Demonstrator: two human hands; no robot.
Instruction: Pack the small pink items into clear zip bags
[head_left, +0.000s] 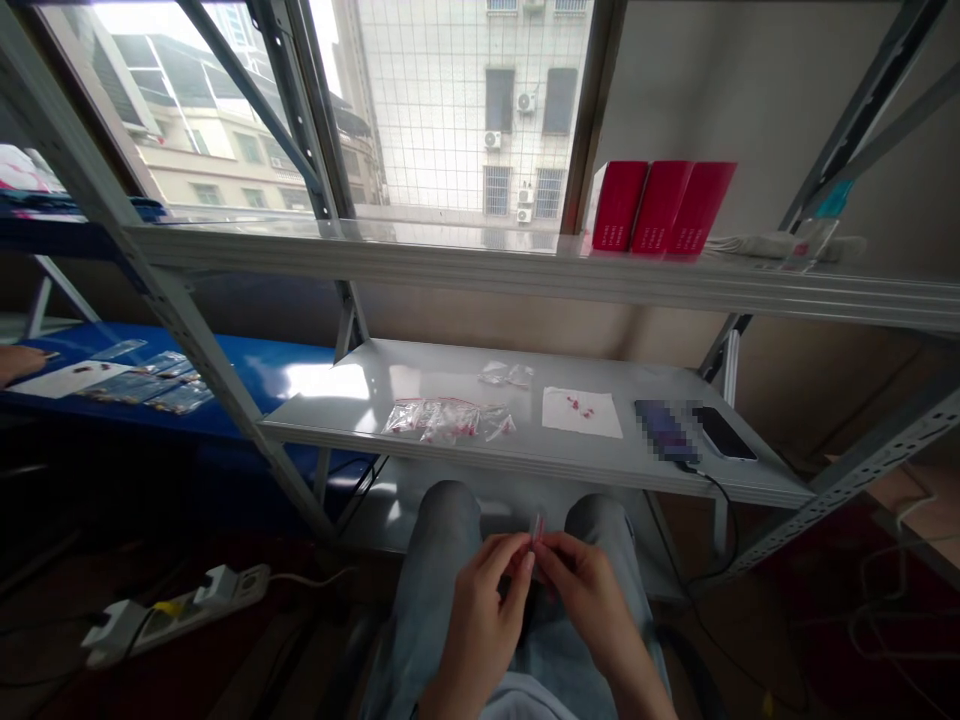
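Observation:
Over my lap, my left hand [491, 590] and my right hand [589, 585] meet with fingertips pinched together. Between them is a small clear plastic bag [538, 524] with a reddish edge, its upper part sticking up above the fingers. What the bag contains is too small to make out. On the grey shelf table ahead lies a row of clear zip bags [450, 420] with red strips and small red bits inside. To their right, a white paper sheet [559, 415] carries several small red pieces [579, 407]. Farther back are a few clear bags [506, 374].
A black phone [724, 434] and a blurred-out device [666, 430] with a cable lie at the right. Red boxes [660, 208] stand on the upper shelf [465, 262]. Another person's hand [21, 363] is at the blue table [247, 365]. A power strip [240, 592] lies lower left.

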